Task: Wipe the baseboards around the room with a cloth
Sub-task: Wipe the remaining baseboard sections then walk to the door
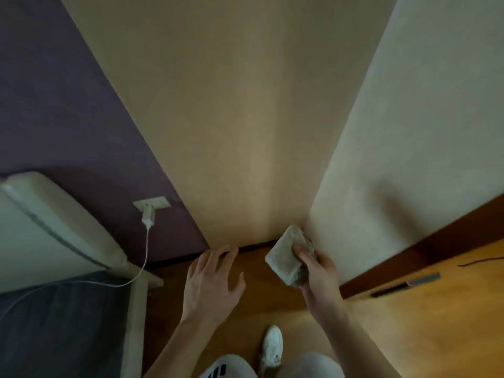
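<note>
Noted a folded grey cloth (286, 257) in the right hand (319, 271), grip clamped on it, fingers curled round its lower edge. Located the cloth low in the corner where the tan wall meets the cream wall, its upper end at the foot of the cream wall, just beside the dark baseboard (256, 245). Could not resolve contact with the baseboard itself (motion blur). Recorded the left hand (212, 285) with grip apart, fingers spread, holding nothing, fingertips at the baseboard near the purple wall's edge; touching or hovering, cannot tell. Saw wooden floor (272, 304) beneath both hands, with a white shoe (272, 343) on it at bottom. Logged at left a white charger (148, 218) plugged into a wall outlet (152, 203), with its cable (143, 264) trailing down toward a bed (54, 222).
</note>
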A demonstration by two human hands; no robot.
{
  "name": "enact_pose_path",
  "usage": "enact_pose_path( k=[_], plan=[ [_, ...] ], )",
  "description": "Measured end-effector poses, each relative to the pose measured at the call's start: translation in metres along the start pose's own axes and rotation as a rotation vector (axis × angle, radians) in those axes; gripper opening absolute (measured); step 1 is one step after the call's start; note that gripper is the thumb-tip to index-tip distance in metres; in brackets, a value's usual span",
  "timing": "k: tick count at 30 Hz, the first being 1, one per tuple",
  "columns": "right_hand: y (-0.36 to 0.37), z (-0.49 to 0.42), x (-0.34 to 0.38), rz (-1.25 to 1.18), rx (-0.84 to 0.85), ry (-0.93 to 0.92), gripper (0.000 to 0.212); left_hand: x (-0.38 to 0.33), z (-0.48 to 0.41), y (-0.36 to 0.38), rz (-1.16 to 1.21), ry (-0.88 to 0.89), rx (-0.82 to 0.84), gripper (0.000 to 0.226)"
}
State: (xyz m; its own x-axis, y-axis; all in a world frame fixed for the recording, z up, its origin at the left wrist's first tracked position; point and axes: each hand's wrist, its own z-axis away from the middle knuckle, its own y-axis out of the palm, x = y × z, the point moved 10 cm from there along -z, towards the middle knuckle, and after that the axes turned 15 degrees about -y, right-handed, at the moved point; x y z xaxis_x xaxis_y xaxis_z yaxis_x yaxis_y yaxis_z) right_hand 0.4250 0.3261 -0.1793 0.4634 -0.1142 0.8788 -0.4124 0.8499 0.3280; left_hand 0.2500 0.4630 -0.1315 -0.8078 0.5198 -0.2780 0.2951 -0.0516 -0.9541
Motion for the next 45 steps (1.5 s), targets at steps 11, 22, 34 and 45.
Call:
enact_pose_path(
  k=[11, 22, 34, 45],
  plan=[
    [0.037, -0.064, -0.001, -0.017, -0.057, -0.015, 0.022, 0.003, -0.092, 0.019, 0.015, 0.075, 0.043, 0.049],
    [0.011, -0.109, -0.108, -0.088, -0.190, 0.034, 0.035, 0.040, -0.130, 0.132, 0.043, 0.171, 0.243, 0.056],
    [-0.140, -0.269, -0.384, 0.128, -0.208, 0.082, 0.050, 0.075, -0.131, 0.500, -0.040, 0.344, 0.435, 0.058],
    [-0.228, -0.435, -0.661, 0.705, 0.172, 0.033, 0.017, 0.110, -0.131, 0.828, -0.265, 0.679, 0.599, 0.060]
  ],
)
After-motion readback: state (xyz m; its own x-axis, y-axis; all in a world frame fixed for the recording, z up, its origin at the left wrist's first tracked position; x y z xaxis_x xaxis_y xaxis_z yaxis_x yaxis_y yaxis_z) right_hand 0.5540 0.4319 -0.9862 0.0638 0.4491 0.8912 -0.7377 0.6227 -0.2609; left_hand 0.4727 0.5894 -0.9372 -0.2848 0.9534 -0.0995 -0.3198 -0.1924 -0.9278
